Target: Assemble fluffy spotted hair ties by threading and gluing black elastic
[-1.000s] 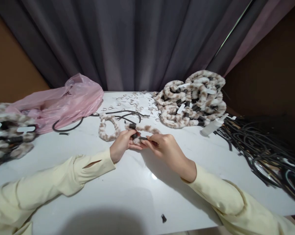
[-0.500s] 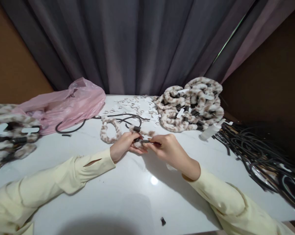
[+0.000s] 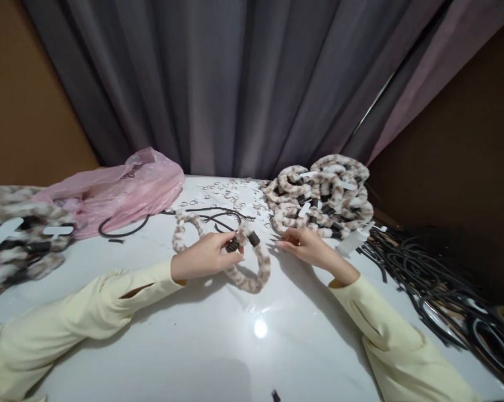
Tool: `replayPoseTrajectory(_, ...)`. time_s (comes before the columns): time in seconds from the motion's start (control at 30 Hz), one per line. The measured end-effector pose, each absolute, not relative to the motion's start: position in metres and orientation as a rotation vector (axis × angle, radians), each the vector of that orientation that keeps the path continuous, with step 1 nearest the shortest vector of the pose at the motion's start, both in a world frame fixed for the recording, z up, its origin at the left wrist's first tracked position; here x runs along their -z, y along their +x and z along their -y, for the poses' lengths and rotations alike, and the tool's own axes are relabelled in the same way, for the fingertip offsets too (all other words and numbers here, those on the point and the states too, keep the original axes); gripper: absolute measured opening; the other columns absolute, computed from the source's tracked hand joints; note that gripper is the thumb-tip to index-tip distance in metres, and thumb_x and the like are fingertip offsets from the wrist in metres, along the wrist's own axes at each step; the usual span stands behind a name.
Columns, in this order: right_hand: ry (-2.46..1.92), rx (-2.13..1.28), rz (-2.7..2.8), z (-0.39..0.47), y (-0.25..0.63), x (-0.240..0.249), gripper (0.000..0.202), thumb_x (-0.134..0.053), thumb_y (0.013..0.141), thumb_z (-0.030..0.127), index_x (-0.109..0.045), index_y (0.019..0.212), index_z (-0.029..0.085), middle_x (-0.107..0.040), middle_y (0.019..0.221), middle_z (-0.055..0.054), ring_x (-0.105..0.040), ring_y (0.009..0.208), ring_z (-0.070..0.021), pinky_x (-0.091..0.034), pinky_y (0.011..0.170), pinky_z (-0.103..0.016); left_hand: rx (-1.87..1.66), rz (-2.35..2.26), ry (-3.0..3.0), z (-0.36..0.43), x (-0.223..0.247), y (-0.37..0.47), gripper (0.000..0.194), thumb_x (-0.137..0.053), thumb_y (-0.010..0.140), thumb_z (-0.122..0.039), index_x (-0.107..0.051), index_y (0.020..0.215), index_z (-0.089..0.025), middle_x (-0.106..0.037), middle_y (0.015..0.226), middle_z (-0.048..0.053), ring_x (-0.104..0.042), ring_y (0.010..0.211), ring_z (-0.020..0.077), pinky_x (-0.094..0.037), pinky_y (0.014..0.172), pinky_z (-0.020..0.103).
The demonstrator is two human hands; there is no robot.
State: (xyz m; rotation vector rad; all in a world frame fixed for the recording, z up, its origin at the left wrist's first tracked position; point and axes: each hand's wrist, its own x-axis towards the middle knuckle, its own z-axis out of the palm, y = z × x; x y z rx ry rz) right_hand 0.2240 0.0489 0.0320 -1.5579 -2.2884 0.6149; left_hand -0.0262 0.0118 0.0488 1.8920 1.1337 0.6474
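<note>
My left hand (image 3: 212, 254) is closed on a furry white-and-brown loop (image 3: 258, 276), its thumb and fingers pinching a black cord-wrapped section. Another black wrapped band (image 3: 254, 239) shows on the loop's upper right. My right hand (image 3: 304, 245) is apart from the loop, just right of it, with its fingers closed on a thin, pointed dark tool (image 3: 274, 240) whose tip sticks out to the left; its exact kind is too small to tell. A second furry loop (image 3: 180, 231) lies on the table behind my left hand.
A pile of furry loops (image 3: 331, 192) with white tags lies at back right, beside a clear bottle (image 3: 354, 240) and a heap of black cords (image 3: 427, 285). A pink plastic bag (image 3: 151, 184) and more furry loops (image 3: 9, 251) are at left. Small metal hooks (image 3: 230, 195) lie scattered behind.
My right hand has drawn away from the loop to the right with the thin tool. My left hand has turned the loop, which now hangs rounder and more in view.
</note>
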Motion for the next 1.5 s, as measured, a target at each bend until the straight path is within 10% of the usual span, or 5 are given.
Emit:
replayPoseTrajectory(0.27, -1.409, -0.429, 2.372, -0.052, 0.218, -0.011, 0.022, -0.071, 0.071, 0.029, -0.062, 0.083, 0.013, -0.060, 0.081, -0.007, -0.054, 0.070, -0.0158, -0.039, 0.061, -0.024, -0.583, -1.215, 2.592, -0.001, -0.051, -0.030, 0.018, -0.045, 0.082, -0.024, -0.060, 0.089, -0.017, -0.064, 0.065, 0.001, -0.057, 0.056, 0.0151, -0.033, 0.052, 0.022)
replayPoseTrajectory(0.47, -1.146, -1.057, 2.043, -0.022, 0.199, -0.044, 0.041, -0.038, 0.091, 0.046, -0.063, 0.091, 0.014, -0.065, 0.093, -0.009, -0.059, 0.084, -0.0187, -0.045, 0.072, -0.028, -0.575, -1.168, 3.114, 0.007, -0.045, -0.028, 0.020, -0.038, 0.083, -0.021, -0.053, 0.094, -0.012, -0.062, 0.067, 0.006, -0.059, 0.060, 0.0209, -0.037, 0.051, 0.027)
replayPoseTrajectory(0.77, -1.047, -1.292, 2.162, 0.010, 0.177, -0.059, 0.024, -0.054, 0.085, 0.038, -0.061, 0.083, 0.015, -0.061, 0.078, -0.001, -0.053, 0.072, -0.0126, -0.041, 0.067, -0.022, -0.880, -0.724, 3.338, 0.002, -0.040, -0.030, 0.015, -0.035, 0.089, -0.011, -0.048, 0.083, -0.014, -0.053, 0.060, 0.002, -0.049, 0.053, 0.0152, -0.038, 0.048, 0.025)
replayPoseTrajectory(1.27, -0.847, -0.529, 2.549, 0.009, 0.174, -0.044, 0.020, -0.048, 0.089, 0.020, -0.056, 0.072, 0.013, -0.056, 0.071, -0.005, -0.046, 0.073, -0.0161, -0.034, 0.068, -0.029, -0.781, -0.403, 3.517, 0.001, -0.039, -0.031, 0.019, -0.037, 0.088, -0.006, -0.052, 0.100, -0.006, -0.064, 0.070, 0.009, -0.058, 0.061, 0.0198, -0.046, 0.052, 0.030)
replayPoseTrajectory(1.5, -1.188, -1.535, 1.836, -0.007, 0.188, -0.057, 0.024, -0.061, 0.080, 0.035, -0.066, 0.072, 0.013, -0.060, 0.067, -0.002, -0.051, 0.061, -0.0104, -0.041, 0.058, -0.023, -0.533, -1.117, 2.663, -0.010, -0.050, -0.034, 0.063, -0.053, 0.085, -0.041, -0.025, 0.135, -0.015, -0.060, 0.107, 0.012, -0.060, 0.089, 0.0222, -0.049, 0.073, 0.032)
